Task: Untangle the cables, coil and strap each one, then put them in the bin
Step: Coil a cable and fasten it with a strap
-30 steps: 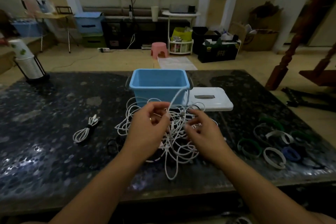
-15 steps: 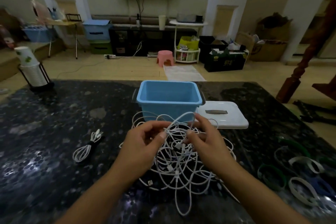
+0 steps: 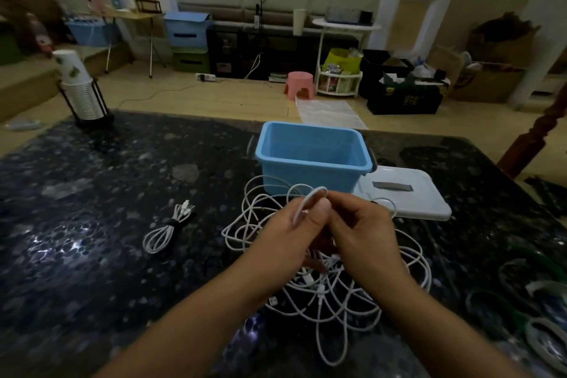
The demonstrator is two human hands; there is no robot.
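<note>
Both hands pinching a white cable loop above the tangle.
Left hand and right hand are hiding part of the white cable pile; open blue plastic bin is sitting just behind, centre frame.

White cables lie tangled before the empty blue bin.

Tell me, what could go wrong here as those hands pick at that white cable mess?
1. Both hands, left hand and right hand, pinch one raised loop while the tangle of white cables lies knotted beneath; pulling could tighten the knots.
2. The tangle reaches the blue bin; a hard tug might drag or tip it.
3. A loop lies near the table's front edge and could slip off.
</note>
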